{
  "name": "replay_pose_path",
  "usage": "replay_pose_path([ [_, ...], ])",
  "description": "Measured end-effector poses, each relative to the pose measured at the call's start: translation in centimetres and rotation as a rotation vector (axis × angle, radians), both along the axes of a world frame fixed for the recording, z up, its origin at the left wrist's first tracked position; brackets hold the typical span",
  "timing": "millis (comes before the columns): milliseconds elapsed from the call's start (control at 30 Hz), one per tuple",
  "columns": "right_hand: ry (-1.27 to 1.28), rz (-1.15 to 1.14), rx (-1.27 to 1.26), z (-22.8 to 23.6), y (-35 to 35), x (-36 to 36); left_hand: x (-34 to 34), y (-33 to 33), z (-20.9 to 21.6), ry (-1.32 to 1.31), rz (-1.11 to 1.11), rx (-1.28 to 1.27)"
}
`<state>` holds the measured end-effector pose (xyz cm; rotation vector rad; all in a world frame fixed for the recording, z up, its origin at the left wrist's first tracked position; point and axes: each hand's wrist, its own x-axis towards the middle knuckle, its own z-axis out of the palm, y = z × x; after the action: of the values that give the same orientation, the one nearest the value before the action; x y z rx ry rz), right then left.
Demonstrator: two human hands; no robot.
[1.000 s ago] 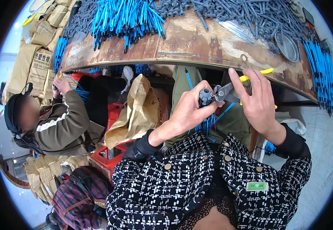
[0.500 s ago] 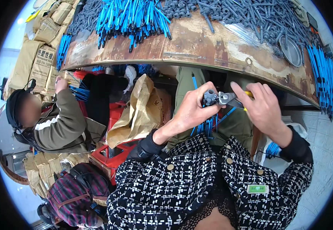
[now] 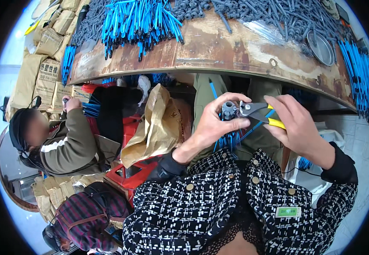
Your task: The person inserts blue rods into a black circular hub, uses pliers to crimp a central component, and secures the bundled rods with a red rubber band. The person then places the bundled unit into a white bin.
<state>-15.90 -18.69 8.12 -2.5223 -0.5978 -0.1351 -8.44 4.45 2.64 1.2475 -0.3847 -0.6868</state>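
My left hand is closed around a dark grey ribbed plastic fitting, its round hollow end facing up. In my right hand is a pair of cutting pliers with yellow handles, which are spread apart. The jaws of the pliers lie right beside the fitting's edge; whether they touch it I cannot tell. Below my hands, over my lap, are several thin blue tubes, partly hidden by my left hand.
A worn wooden table curves ahead, bearing heaped grey fittings, a pile of blue tubes and a round metal dish. At left sit a co-worker, a paper sack and a red stool.
The plier handles have spread wider, and my right hand has opened out with them. The fitting has shifted slightly in my left hand. The co-worker's raised hand has lowered a little.
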Motion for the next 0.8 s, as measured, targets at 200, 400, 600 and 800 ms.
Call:
replay_pose_path([
  [200,0.8,0.2,0.256,2.6,-0.9,1.7,-0.2,0.7,-0.2,-0.173,-0.036,0.091],
  [400,0.493,0.007,0.157,-0.1,-0.2,-0.7,-0.4,0.0,-0.8,-0.066,-0.045,0.068],
  [600,0.859,0.158,0.332,1.9,-1.1,2.2,0.7,0.7,-1.1,0.018,-0.101,0.056],
  [800,0.488,-0.081,0.192,0.5,-0.8,0.3,0.3,0.2,-1.8,-0.125,-0.004,0.093],
])
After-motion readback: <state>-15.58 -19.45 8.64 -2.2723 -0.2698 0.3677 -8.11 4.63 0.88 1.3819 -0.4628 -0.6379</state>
